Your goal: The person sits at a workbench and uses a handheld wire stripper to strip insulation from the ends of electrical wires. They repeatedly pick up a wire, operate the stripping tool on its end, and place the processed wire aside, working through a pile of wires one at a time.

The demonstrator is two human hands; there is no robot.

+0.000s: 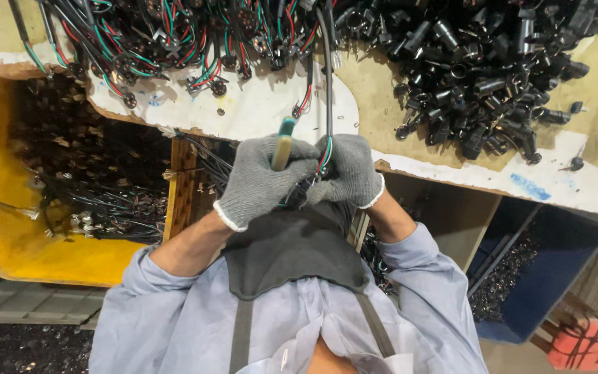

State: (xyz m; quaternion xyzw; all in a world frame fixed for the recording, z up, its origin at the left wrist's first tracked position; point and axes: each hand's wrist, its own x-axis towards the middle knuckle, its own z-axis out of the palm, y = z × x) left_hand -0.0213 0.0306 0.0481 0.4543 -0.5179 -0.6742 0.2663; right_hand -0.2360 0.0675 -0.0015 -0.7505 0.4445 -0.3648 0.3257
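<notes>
Both my hands wear grey knit gloves and meet just in front of my dark apron. My left hand (261,181) is closed around a hand tool (283,144) whose teal and tan handles stick up out of the fist. My right hand (351,172) grips a black cable (328,83) with red, green and white wires showing at the fingers. The cable runs up from my hand to the pile of wired parts (174,41) on the table. The tool's working end is hidden between the gloves.
A heap of black plastic connector parts (482,66) lies on the worn table top (257,111) at the right. A yellow bin (15,235) of scrap wire bits stands lower left. A blue bin (555,277) with dark scraps sits lower right.
</notes>
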